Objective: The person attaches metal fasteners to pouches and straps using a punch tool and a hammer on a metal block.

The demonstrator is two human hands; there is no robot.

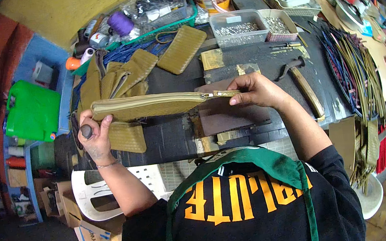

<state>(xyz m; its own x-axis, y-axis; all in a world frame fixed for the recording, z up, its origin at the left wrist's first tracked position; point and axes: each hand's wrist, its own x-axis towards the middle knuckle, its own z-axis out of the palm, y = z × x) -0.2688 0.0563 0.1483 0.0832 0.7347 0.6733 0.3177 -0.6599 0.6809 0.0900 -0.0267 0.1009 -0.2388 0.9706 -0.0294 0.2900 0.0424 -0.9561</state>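
An olive zippered pouch (152, 107) with a woven pattern is held level above the table, its zipper edge upward. My left hand (97, 143) is closed on its left end, thumb against the side. A tool with a dark round end (86, 131) also sits in that hand; the rest of it is hidden. At the right end, my right hand (256, 90) pinches the small strap (224, 93) beside the zipper's metal pull. Below the pouch lies another olive woven piece (127, 138). Beyond it rest a finished-looking pouch (181, 49) and a pile of olive pieces (119, 76).
A hammer (307, 91) lies right on the dark worktable (176, 140). Bins of small metal parts (240, 36) stand at the back, near a purple thread spool (120, 23). Bundled strips (354, 70) cover the right side. A white chair (88, 195) and green jerrycan (33, 110) are left.
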